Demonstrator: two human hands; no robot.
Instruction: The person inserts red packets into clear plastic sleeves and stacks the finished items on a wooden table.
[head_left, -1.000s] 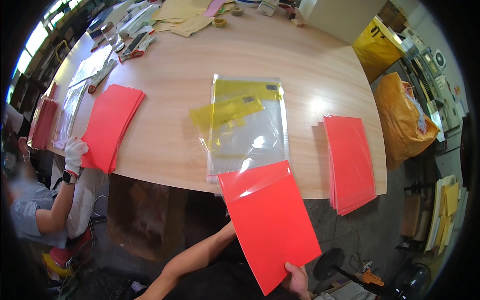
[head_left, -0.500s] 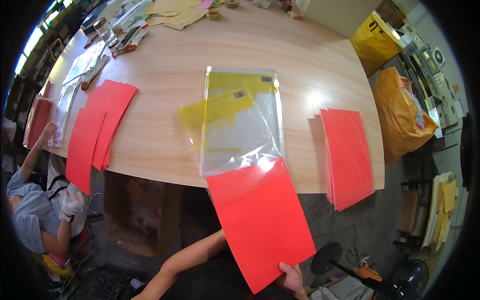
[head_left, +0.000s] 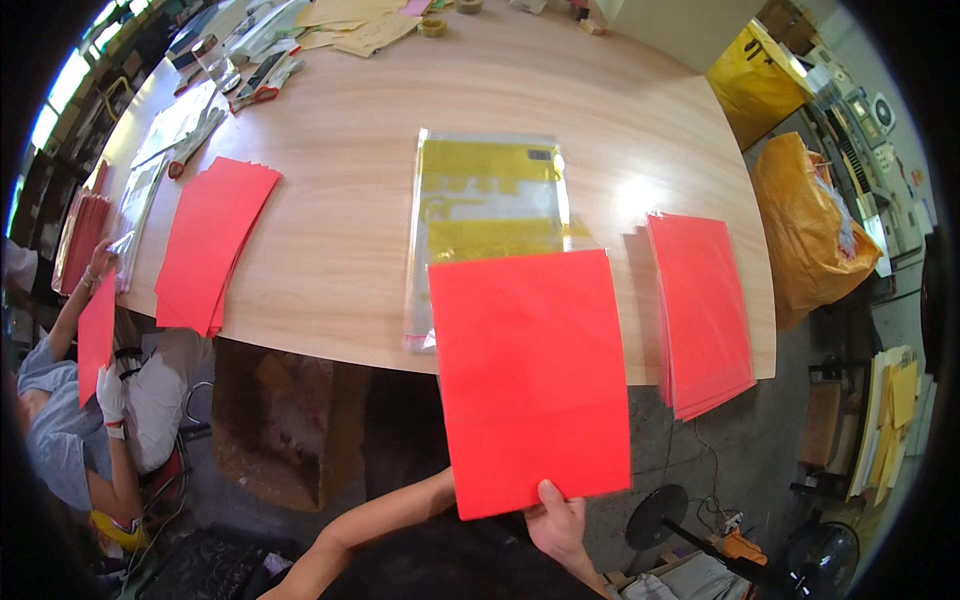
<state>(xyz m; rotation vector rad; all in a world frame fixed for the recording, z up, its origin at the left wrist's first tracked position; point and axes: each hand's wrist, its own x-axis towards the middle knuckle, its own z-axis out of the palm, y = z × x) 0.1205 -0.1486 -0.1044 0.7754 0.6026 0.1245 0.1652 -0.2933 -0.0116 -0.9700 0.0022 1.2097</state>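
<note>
My right hand (head_left: 556,522) pinches the lower edge of a red sheet (head_left: 530,380), thumb on top and fingers behind. The sheet is held over the table's front edge, its upper part covering some clear plastic bags (head_left: 490,190) with yellow printed bands. I cannot tell whether the sheet is partly inside a bag. My left forearm (head_left: 390,515) reaches in behind the sheet, which hides the left hand. To the right lies a stack of red sheets in clear plastic (head_left: 700,310); to the left, a fanned pile of red sheets (head_left: 215,240).
At the far left a co-worker holds another red sheet (head_left: 97,325), one hand gloved. Scissors (head_left: 265,88), a glass (head_left: 215,62), tape rolls (head_left: 432,28) and papers lie along the far left. An orange bag (head_left: 805,235) stands right of the table, a black fan (head_left: 820,560) below.
The red sheet in my right hand has moved up and straightened over the bags. The tilted yellow-banded bag has shifted behind it. The co-worker has lifted a red sheet off the left pile.
</note>
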